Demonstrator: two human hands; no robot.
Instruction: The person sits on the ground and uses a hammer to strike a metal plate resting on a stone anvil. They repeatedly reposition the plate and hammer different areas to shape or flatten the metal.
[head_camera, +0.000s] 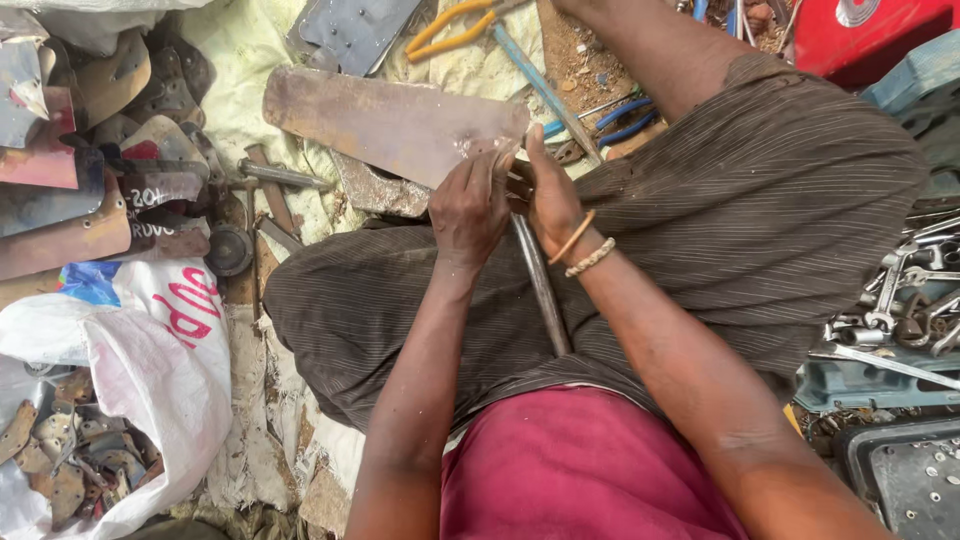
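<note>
Over the lap, between the knees, the left hand and right hand meet at the near end of a long rusty metal plate, the left hand's fingers clamped on its edge and the right hand's fingers closed beside them, thumb raised against the plate. A dark metal rod runs from under the hands down across the striped cloth, while a white sack of small metal pieces sits well apart at the left
</note>
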